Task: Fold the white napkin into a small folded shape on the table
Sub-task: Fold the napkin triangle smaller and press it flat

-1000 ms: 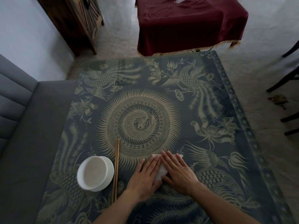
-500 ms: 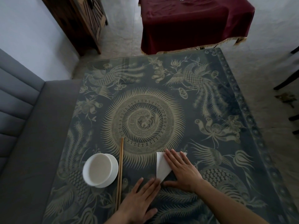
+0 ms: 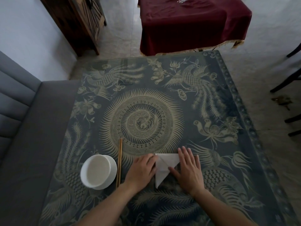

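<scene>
The white napkin (image 3: 164,167) lies flat on the patterned table (image 3: 146,103) near its front edge, folded into a triangular shape with a point toward me and creases showing. My left hand (image 3: 141,172) rests at the napkin's left edge, fingers curled against it. My right hand (image 3: 189,170) lies flat with fingers spread on the napkin's right side, the thumb pressing on the paper. Both hands cover parts of the napkin's edges.
A white bowl on a white saucer (image 3: 97,172) stands left of my hands, with a pair of wooden chopsticks (image 3: 119,162) lying beside it. A grey sofa (image 3: 21,128) runs along the left. A red-draped table (image 3: 187,22) and dark chair legs (image 3: 286,85) stand beyond.
My left hand moved back up from the table's front to the napkin's left edge. My right hand slid to the right, uncovering more of the folded napkin.
</scene>
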